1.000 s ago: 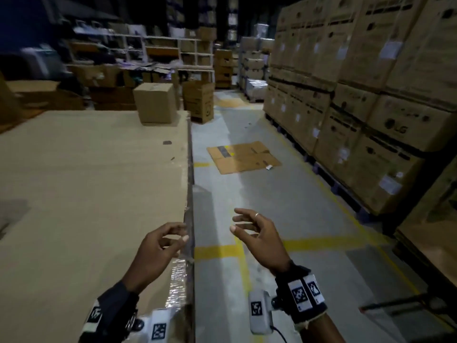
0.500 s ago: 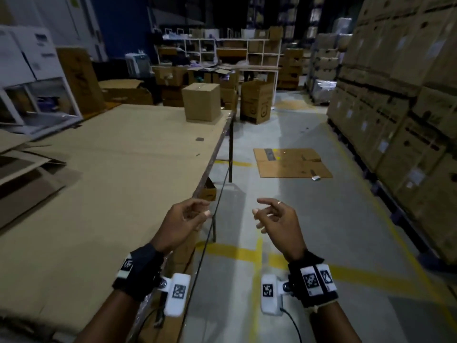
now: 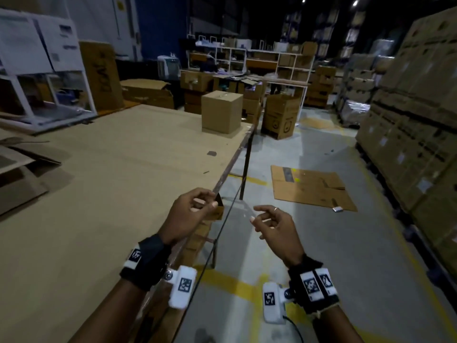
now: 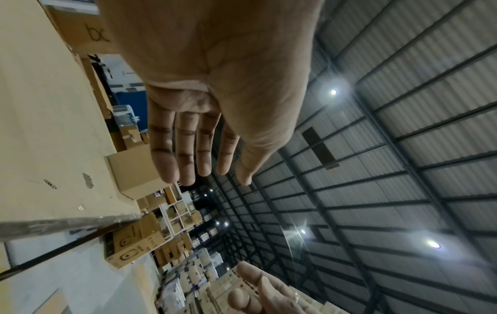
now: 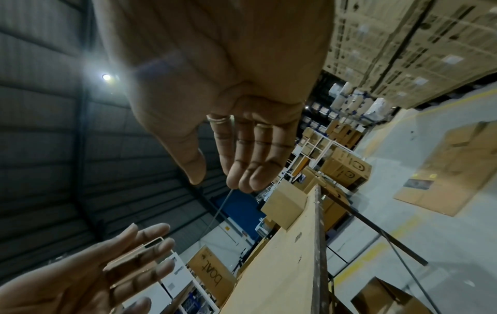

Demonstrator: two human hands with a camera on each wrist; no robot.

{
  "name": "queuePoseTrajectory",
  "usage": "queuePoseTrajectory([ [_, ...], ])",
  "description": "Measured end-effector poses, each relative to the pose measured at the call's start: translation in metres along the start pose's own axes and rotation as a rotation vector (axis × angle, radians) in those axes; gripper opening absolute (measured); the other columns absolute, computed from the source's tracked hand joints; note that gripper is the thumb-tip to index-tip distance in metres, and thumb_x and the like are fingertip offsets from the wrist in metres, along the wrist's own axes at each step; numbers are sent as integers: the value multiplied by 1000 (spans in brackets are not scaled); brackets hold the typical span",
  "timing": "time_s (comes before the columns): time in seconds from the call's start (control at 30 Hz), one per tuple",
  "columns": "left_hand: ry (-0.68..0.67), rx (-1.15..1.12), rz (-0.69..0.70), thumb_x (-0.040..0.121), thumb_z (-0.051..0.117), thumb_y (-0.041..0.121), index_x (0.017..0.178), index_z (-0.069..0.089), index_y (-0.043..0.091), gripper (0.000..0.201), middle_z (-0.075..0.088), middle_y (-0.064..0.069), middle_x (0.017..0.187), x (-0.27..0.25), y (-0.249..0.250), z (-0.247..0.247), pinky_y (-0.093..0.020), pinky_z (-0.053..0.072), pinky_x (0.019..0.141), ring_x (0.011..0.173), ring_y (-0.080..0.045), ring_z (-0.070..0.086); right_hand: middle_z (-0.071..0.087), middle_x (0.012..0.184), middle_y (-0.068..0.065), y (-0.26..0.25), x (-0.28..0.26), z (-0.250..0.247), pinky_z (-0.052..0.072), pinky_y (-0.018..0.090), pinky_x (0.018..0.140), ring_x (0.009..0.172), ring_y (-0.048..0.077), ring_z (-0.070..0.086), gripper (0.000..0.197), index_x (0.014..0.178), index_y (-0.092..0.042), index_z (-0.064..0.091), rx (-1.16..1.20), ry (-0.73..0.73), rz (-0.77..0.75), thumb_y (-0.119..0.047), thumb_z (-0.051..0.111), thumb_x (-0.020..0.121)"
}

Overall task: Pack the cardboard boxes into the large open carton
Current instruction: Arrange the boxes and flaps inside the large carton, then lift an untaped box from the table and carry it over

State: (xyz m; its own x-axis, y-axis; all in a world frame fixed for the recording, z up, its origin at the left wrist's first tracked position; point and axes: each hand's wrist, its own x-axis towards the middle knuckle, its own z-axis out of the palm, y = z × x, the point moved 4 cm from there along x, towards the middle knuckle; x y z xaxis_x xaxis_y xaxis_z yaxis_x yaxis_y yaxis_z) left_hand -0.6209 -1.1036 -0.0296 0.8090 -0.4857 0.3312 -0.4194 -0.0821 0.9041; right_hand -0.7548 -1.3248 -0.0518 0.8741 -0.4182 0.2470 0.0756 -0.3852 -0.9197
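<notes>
A closed brown cardboard box (image 3: 221, 112) stands at the far end of the long cardboard-covered table (image 3: 111, 194). It also shows in the wrist views as the box (image 4: 134, 170) and the box (image 5: 282, 206). A printed carton (image 3: 282, 116) with raised top flaps stands on the floor just past that end. My left hand (image 3: 207, 201) hovers over the table's near right edge, fingers loosely curled and empty. My right hand (image 3: 257, 214) hangs over the aisle beside it, relaxed and empty. Both palms look bare in the wrist views: left hand (image 4: 207, 176), right hand (image 5: 215, 180).
A flattened cardboard sheet (image 3: 311, 186) lies on the aisle floor. Stacked cartons (image 3: 415, 120) wall the right side. Flat cardboard pieces (image 3: 19, 174) lie at the table's left. A small box (image 3: 217, 211) sits under the table edge. Shelves and several boxes (image 3: 259, 65) fill the back.
The view has swung left and pulled back, so the table and far box now sit more centrally. Both hands stay empty in front of me, fingers a little more curled.
</notes>
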Motion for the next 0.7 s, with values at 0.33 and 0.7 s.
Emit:
queuePoseTrajectory([
  [0.33, 91, 62, -60, 89, 81, 32, 107, 72, 31, 20, 70, 4, 105, 231, -101, -11, -46, 63, 69, 86, -20, 71, 65, 108, -5, 27, 258, 16, 53, 18, 75, 89, 5, 66, 38, 129, -26, 61, -180, -88, -68, -27, 74, 93],
  [0.7, 106, 356, -13, 88, 81, 35, 126, 64, 24, 44, 47, -2, 133, 414, -131, -17, -32, 52, 93, 111, -22, 63, 60, 118, -4, 38, 451, 54, 53, 26, 84, 102, 13, 63, 40, 127, -26, 61, -226, -99, -112, -31, 76, 91],
])
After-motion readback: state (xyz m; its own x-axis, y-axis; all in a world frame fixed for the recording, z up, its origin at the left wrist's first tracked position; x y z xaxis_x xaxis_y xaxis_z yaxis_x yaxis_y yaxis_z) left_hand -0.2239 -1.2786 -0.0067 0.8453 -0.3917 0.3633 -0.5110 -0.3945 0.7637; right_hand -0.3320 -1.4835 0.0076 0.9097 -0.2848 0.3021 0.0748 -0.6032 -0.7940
